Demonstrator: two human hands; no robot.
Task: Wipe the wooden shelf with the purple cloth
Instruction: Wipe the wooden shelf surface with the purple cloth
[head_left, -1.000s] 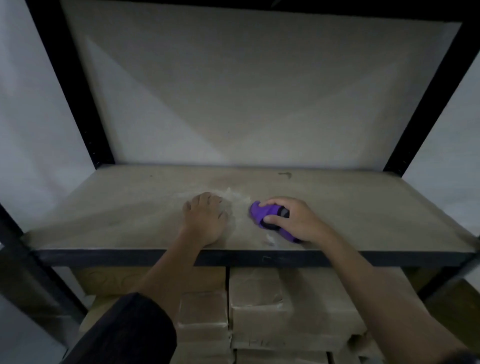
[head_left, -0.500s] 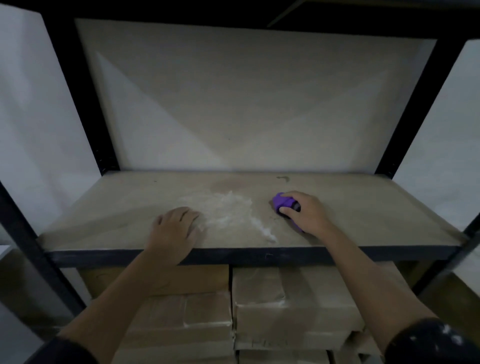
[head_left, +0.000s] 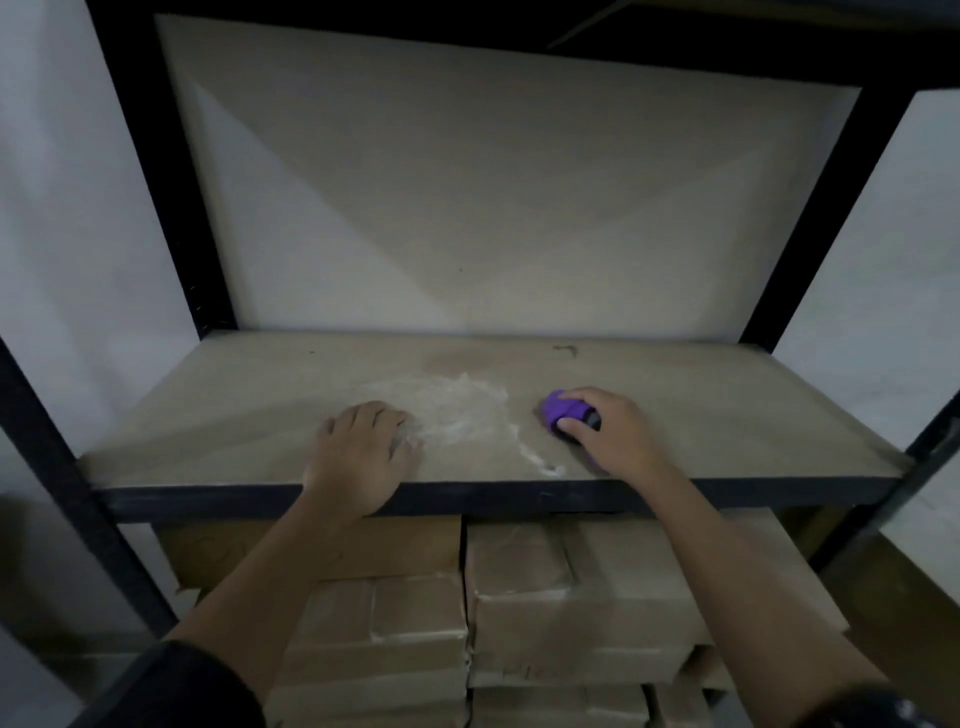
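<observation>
The right hand (head_left: 615, 436) is curled round the bunched-up purple cloth (head_left: 561, 408) and holds it down on the wooden shelf (head_left: 234, 415). The cloth sticks out past the fingertips, on the side away from the person. The left hand (head_left: 358, 457) holds nothing. It lies palm down on the shelf with loose fingers, and its wrist hangs over the black front edge (head_left: 519, 499).

Between the two hands is a white dusty patch (head_left: 462, 410). It touches the left fingertips and trails toward the front edge, near the right hand.

There is bare wood to the left of the left hand, to the right of the right hand, and behind both, all the way to the back board (head_left: 493, 208). Black posts (head_left: 171, 182) stand at the far corners.

Under the hands, below the shelf, brown wrapped packs (head_left: 571, 597) are stacked close together. They are shut, so what is inside cannot be seen.
</observation>
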